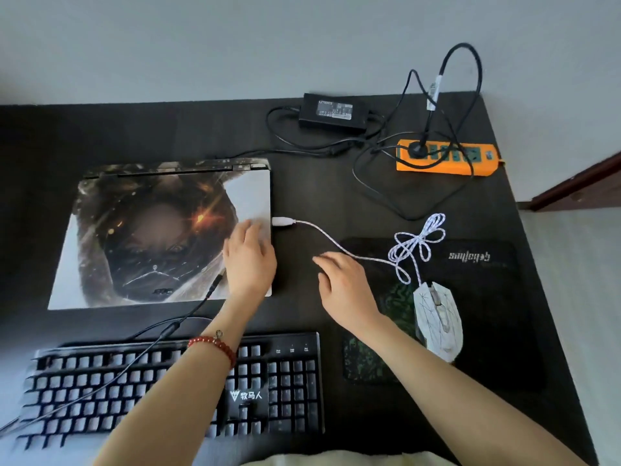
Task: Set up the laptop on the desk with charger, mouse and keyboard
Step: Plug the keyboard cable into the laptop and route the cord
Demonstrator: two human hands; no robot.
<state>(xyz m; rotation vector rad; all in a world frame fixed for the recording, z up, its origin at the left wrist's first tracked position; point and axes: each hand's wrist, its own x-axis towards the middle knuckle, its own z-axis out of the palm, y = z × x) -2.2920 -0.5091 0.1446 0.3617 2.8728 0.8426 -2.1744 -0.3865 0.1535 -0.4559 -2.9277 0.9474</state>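
Laptop (pixel 158 230), lid closed and covered with a dark printed skin, lies flat on the left half of the black desk (pixel 302 196). Nearer the person, the black keyboard (pixel 174 388) sits along the desk's front edge, with a thin black cable (pixel 134 344) running across its upper left keys; that cable's plug end (pixel 215 285) rests loose on the laptop lid near the lid's front right corner.

Both forearms reach forward over the keyboard. The left hand (pixel 250 260), a red bead bracelet (pixel 215 346) on its wrist, lies palm down on the right part of the lid, fingers straight and slightly spread, pressing flat and gripping nothing. Just to its right, a white USB plug (pixel 284 222) sits at the laptop's right edge; whether it is fully seated cannot be told. Its braided white cable (pixel 336 240) curves past the right hand (pixel 346 284), which hovers palm down over the desk, fingers extended and loosely spread, holding nothing.

Further right, the white mouse (pixel 438 321) rests on a dark mouse pad (pixel 487 297), its spare cable bundled in loops. Behind, the black charger brick (pixel 332 111) lies near the wall, and its cords trail to an orange power strip (pixel 447 158).
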